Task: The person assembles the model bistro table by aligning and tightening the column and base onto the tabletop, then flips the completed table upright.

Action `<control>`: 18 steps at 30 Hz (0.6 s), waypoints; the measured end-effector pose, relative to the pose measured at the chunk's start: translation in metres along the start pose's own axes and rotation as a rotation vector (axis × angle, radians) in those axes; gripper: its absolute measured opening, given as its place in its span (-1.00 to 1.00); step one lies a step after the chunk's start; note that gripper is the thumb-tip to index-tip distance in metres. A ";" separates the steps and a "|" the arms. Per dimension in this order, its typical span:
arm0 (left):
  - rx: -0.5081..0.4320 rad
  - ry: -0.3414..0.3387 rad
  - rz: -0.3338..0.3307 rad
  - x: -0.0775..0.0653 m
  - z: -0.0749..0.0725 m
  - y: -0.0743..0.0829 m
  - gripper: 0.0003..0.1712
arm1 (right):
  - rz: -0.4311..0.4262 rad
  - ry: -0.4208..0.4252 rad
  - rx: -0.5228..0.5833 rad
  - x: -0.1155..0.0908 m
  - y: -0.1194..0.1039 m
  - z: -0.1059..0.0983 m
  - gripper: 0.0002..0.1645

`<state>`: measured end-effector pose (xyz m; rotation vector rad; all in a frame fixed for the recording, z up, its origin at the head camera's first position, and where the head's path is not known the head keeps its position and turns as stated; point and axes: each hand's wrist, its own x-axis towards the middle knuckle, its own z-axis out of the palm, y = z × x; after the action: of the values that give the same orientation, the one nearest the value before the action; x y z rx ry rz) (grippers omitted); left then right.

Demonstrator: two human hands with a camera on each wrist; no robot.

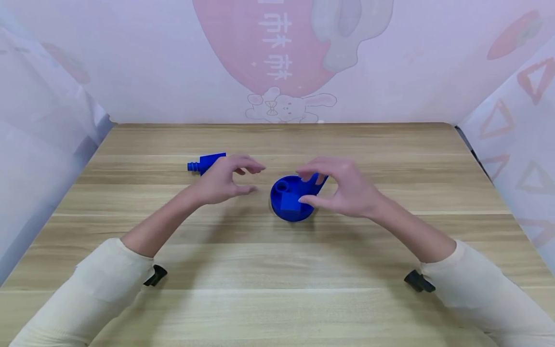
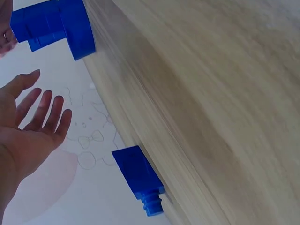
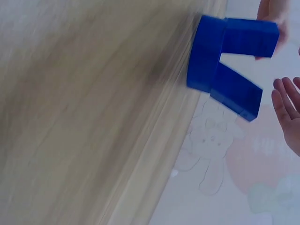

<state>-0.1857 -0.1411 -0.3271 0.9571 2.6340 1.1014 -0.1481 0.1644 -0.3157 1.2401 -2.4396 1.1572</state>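
A round blue base (image 1: pixel 277 211) stands on the table, with two blue blocks rising from it, one straight (image 3: pixel 248 37) and one slanted (image 3: pixel 236 91). Inside its rim a small blue ring (image 1: pixel 282 186) shows. My right hand (image 1: pixel 344 188) hovers over the base's right side, thumb and fingers loosely bent; the right wrist view has it apart from the blocks. To the left of the base, my left hand (image 1: pixel 221 180) is in the air with relaxed, spread fingers and holds nothing. Behind it lies a loose blue block with a ridged neck (image 1: pixel 207 163), partly hidden by that hand.
The wood-grain table (image 1: pixel 277 308) ends at a pale printed backdrop (image 1: pixel 151 58), with pale sheets (image 1: pixel 39 125) at the sides. Dark wrist-worn devices (image 1: pixel 418 281) jut from both sleeves over the table.
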 end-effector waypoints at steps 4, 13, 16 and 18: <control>0.064 0.057 -0.050 0.000 -0.008 -0.008 -0.53 | -0.022 -0.042 -0.029 0.000 -0.006 0.008 -0.45; 0.227 0.131 -0.162 -0.002 -0.029 -0.040 -0.47 | 0.094 -0.157 -0.032 0.001 -0.012 0.022 -0.45; 0.287 0.131 -0.192 -0.002 -0.033 -0.049 -0.46 | 0.128 -0.174 -0.037 0.001 -0.012 0.025 -0.47; 0.327 0.126 -0.208 -0.001 -0.036 -0.054 -0.45 | 0.143 -0.178 -0.046 0.001 -0.013 0.026 -0.47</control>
<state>-0.2244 -0.1915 -0.3380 0.6564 2.9961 0.7211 -0.1347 0.1413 -0.3258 1.2211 -2.7084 1.0599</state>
